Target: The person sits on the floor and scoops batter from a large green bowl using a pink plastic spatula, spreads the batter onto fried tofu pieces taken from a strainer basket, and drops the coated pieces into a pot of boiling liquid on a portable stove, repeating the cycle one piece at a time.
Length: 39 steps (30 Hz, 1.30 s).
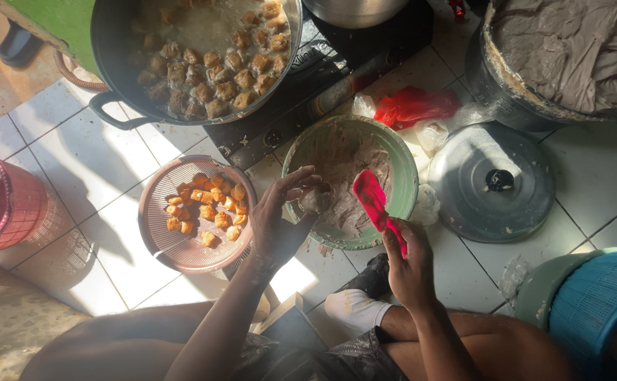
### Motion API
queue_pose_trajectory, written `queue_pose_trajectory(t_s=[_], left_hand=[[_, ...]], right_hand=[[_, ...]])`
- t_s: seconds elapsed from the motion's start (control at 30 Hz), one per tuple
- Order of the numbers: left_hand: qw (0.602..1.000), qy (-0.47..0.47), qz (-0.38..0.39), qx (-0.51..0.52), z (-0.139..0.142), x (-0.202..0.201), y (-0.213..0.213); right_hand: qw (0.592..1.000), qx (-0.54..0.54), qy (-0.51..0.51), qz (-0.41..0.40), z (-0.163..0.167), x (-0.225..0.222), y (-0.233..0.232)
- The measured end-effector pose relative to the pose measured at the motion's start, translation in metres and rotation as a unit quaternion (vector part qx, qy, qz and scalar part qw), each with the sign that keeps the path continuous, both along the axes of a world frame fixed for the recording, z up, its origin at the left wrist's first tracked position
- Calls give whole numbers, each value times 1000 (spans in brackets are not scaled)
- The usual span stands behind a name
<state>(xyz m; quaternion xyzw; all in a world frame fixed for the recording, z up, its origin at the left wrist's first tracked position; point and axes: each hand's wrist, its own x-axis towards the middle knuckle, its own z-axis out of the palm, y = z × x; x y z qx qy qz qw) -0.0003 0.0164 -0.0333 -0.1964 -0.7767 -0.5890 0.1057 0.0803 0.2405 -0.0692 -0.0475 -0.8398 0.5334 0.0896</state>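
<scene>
While both hands work over it, the green bowl (407, 152) sits on the white tile floor (590, 169), w/ grey paste smeared inside. The left hand (280, 215) hovers at the bowl's near-left rim, fingers curled round a small lump of paste (315, 201) (pinched loosely, not a tight fist). The right hand (408, 264) is at the bowl's near edge, closed on the handle of a red spatula (372, 197), whose blade lies over the paste inside the bowl.

Just left of the bowl is a round brown strainer tray (160, 226) holding fried golden cubes (206, 204), piled toward the side nearest the bowl. Beyond the bowl, a black stove (337, 77) carries a big dark wok (111, 42) full of brown cubes in hot oil. Right of the bowl, touching or nearly so, a metal lid (463, 183) lies flat, black knob up. Behind the lid stands a large pot (492, 92) lined w/ plastic, full of grey paste. A red plastic bag (414, 106) lies crumpled betw. bowl and pot.

Far left of the bowl, a red mesh basket (2, 204); far right and nearer the person, a blue basket (597, 303). Person's bare knees frame the near side of the bowl, and one white sock (354, 310) shows below the right hand.
</scene>
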Motion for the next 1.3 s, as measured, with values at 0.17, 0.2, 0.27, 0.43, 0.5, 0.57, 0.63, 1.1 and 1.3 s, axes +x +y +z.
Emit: queue_pose_trajectory(t_s=[0.17, 0.2, 0.27, 0.43, 0.5, 0.57, 0.63, 1.1, 1.3], left_hand=[[995, 5, 16, -101, 5, -3, -1], [997, -15, 7, -79, 3, -3, 0], [998, -51, -4, -21, -3, -1, 1], [964, -106, -92, 225, -24, 4, 6], [940, -138, -111, 293, -29, 8, 9], [933, -123, -105, 322, -31, 8, 13], [944, -64, -78, 315, -29, 7, 17], [975, -105, -36, 194, -33, -23, 5], [992, -14, 13, -126, -43, -107, -54]], right_hand=[[971, 209, 105, 58, 44, 16, -8], [975, 200, 85, 48, 49, 13, -8], [983, 177, 42, 39, 53, 8, -10], [994, -70, -44, 66, 36, 1, -1], [973, -189, -104, 79, 23, 4, 0], [944, -275, -158, 95, 10, 6, -6], [927, -307, -198, 84, 2, 10, -15], [921, -289, -260, 10, -68, -6, -3], [903, -324, -274, -71, -100, -10, 34]])
